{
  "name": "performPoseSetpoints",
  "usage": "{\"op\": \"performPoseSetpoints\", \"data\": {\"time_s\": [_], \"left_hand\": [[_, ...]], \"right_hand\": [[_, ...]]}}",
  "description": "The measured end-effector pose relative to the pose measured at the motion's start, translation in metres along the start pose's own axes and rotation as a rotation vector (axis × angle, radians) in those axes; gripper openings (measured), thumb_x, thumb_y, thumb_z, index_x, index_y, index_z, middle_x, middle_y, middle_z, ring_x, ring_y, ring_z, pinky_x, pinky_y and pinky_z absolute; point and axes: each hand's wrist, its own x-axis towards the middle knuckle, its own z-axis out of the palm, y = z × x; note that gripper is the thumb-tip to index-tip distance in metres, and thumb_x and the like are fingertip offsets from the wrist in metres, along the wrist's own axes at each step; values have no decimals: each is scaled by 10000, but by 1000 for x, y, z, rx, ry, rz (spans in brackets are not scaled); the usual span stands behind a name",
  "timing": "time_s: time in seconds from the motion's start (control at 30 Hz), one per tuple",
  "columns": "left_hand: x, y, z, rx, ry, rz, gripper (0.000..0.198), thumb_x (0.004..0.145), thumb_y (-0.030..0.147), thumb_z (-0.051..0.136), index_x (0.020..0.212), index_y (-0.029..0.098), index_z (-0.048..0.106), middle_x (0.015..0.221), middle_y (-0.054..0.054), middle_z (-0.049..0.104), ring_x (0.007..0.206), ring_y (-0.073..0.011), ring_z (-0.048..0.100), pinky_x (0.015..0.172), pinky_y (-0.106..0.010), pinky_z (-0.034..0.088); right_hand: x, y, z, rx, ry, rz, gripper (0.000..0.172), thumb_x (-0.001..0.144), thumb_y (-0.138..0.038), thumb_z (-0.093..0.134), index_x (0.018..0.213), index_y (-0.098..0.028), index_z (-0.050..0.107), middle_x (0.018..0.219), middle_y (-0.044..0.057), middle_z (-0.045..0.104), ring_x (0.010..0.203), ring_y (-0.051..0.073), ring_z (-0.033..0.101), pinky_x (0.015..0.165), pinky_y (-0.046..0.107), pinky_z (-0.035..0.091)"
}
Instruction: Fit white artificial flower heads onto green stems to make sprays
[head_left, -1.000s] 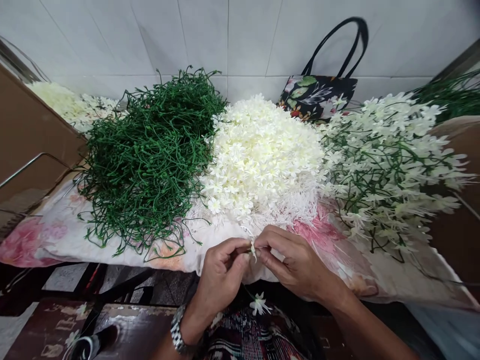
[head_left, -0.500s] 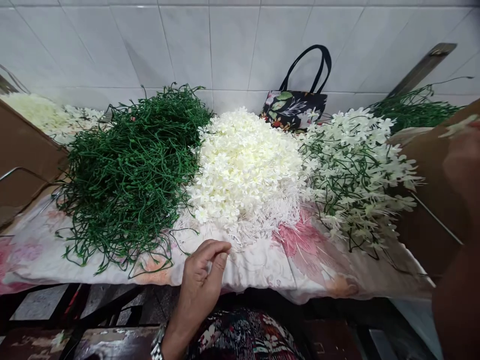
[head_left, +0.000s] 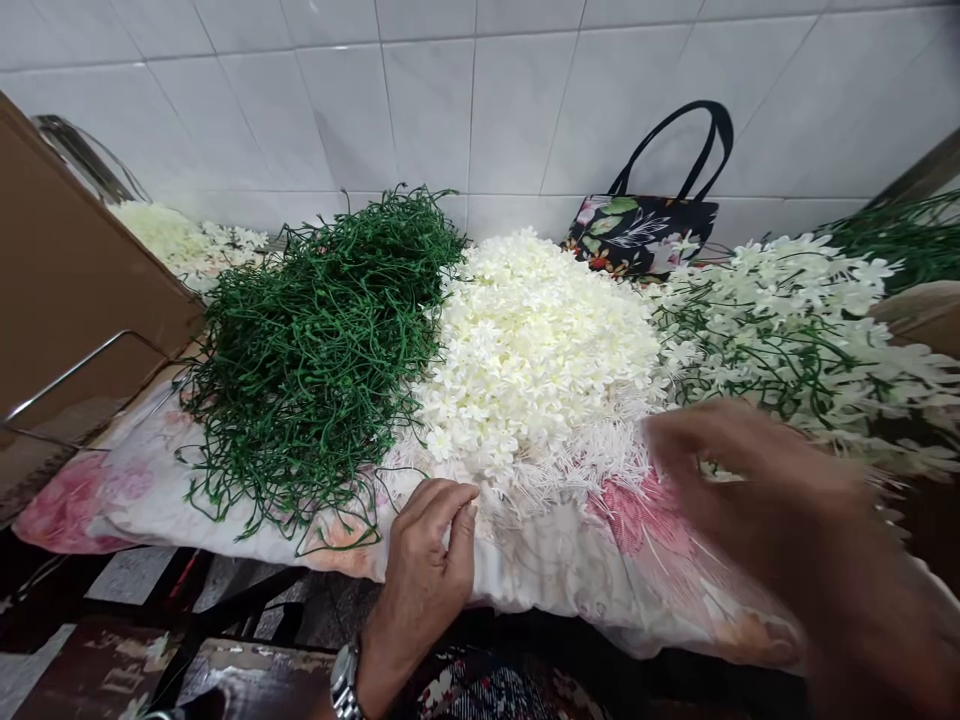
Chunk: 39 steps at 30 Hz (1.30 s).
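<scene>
My left hand point(head_left: 429, 548) rests by the front edge of the flowered cloth point(head_left: 551, 560), thumb and index finger pinched together; whatever may be between them is hidden. Just beyond it lies the heap of loose white flower heads point(head_left: 536, 350) with thin white stalks at its near side. On its left is a tangled pile of green plastic stems point(head_left: 322, 350). My right hand point(head_left: 739, 465), smeared by motion, hovers over the right part of the cloth, fingers curved; I cannot tell if it holds anything. Behind it spread assembled white flower sprays point(head_left: 795, 330) on green stems.
A black flowered handbag point(head_left: 645, 235) stands against the tiled wall point(head_left: 510, 110). A brown cardboard box point(head_left: 75, 270) with a metal wire point(head_left: 75, 375) borders the left side. More white flowers point(head_left: 161, 235) lie behind it, and more green stems point(head_left: 911, 240) at the far right.
My right hand has swung in from the far right edge, where it had a white flower, to the heap's right side. My left hand keeps its pinch. The view has turned slightly left.
</scene>
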Motion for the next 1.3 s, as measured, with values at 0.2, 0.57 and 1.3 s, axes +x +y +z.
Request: {"op": "performPoseSetpoints", "data": {"time_s": [0.2, 0.57, 1.3], "left_hand": [[6, 5, 2, 130, -50, 81, 218, 816, 66, 402, 812, 155, 601, 767, -75, 619, 742, -199, 552, 670, -327, 455], [-2, 2, -1, -51, 51, 60, 191, 845, 64, 441, 909, 131, 608, 824, -66, 636, 795, -161, 590, 709, -270, 463], [-11, 13, 3, -471, -34, -523, 77, 700, 139, 505, 635, 180, 494, 540, 63, 433, 461, -68, 408, 442, -187, 319]], "right_hand": [[36, -51, 65, -398, -352, -126, 253, 767, 50, 421, 697, -146, 566, 600, 22, 547, 453, 102, 443, 416, 243, 233], [24, -37, 57, 84, -129, 127, 164, 851, -169, 485, 752, -159, 614, 637, 8, 601, 530, 85, 510, 483, 200, 351], [-43, -40, 42, 62, -198, 165, 185, 878, -152, 448, 804, -166, 618, 686, 35, 610, 617, 126, 568, 584, 244, 437]]}}
